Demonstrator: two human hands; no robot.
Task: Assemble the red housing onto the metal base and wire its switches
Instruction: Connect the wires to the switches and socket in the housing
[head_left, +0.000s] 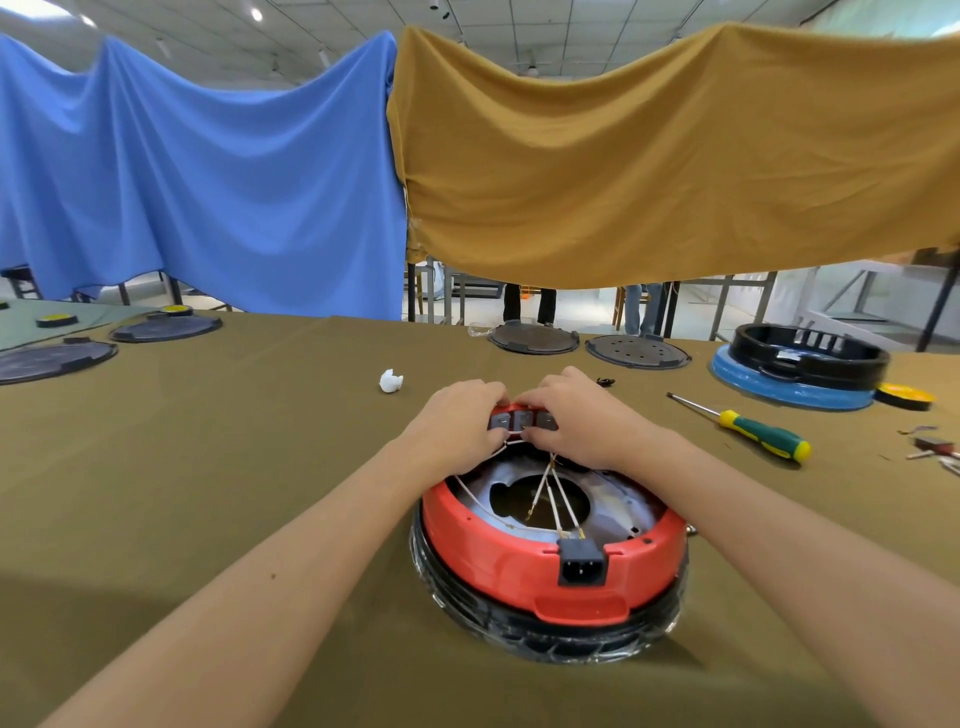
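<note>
Nearest the person, the red housing (550, 566) sits upside down on the metal base (613, 506), which shows as a silvery plate with a round hole inside the red ring. Housing is already seated; a black plastic-wrapped ring (545, 631) lies under it on the olive table cloth (260, 441). Power socket (582, 564) in the near wall points straight at the person.

Thin white wires (558, 493) fan from just behind the socket across the hole to the far wall. The round housing has no long axis of its own; the socket-to-switches line runs near to far.

On the far rim, a row of three switches (523, 420), row running left to right, terminals up. Left hand (460, 423) curls over the row's left end, fingers gripping rim and switch block. Right hand (576, 418) curls over the right end, fingertips pinching at the wires by the switch terminals; exact contact is hidden.

Judgement: wiring step in hand. Next move calls for steadying the block with one hand and pushing each wire end fully onto its terminal without tugging the others.

Farther right: screwdriver (748, 428), well apart. Beyond, dark round plates (532, 338) and a blue-and-black unit (800, 369).
</note>
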